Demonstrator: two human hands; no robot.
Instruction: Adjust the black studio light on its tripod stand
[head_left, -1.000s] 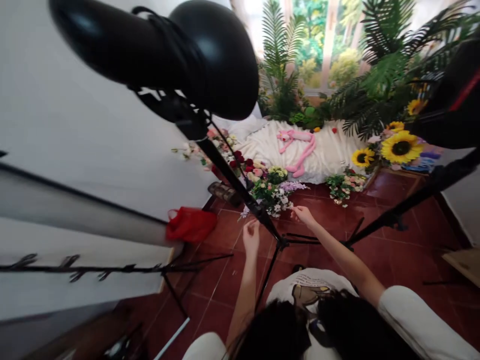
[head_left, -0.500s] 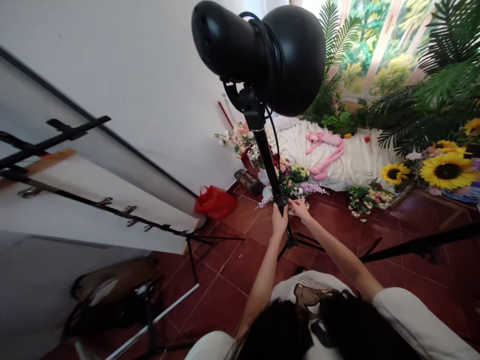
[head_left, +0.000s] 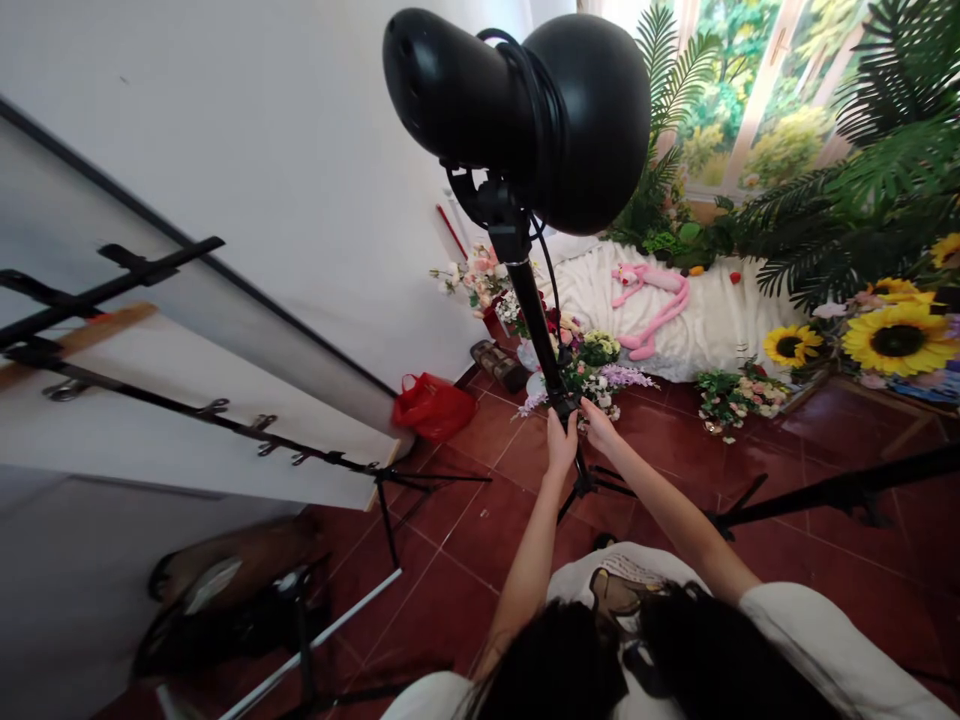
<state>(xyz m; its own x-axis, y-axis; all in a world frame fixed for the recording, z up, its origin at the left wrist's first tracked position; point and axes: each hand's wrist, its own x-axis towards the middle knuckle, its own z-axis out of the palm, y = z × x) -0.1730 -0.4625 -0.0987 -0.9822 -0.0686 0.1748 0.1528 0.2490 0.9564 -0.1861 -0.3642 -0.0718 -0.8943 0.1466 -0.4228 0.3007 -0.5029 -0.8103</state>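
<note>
A black studio light (head_left: 517, 110) with a round reflector and a coiled cable sits on top of a black light stand (head_left: 541, 325). My left hand (head_left: 562, 440) is closed around the stand's pole, just at a clamp joint. From the right, my right hand (head_left: 598, 425) grips the same joint, its fingers pressed on what looks like the locking knob; the fingertips partly hide it. Below my hands the stand's tripod legs (head_left: 589, 482) spread over the red tiled floor.
At left stands a black backdrop bar (head_left: 172, 393) with clips and legs. A red plastic bag (head_left: 433, 407) lies by the wall. Ahead, a pink plush toy (head_left: 652, 300) rests on white cloth (head_left: 720, 330) among flowers and palm leaves. A black pole (head_left: 847, 490) crosses at right.
My right hand has shifted slightly and its fingers have turned at the joint. The left hand keeps its hold, and the light and stand look almost unmoved.
</note>
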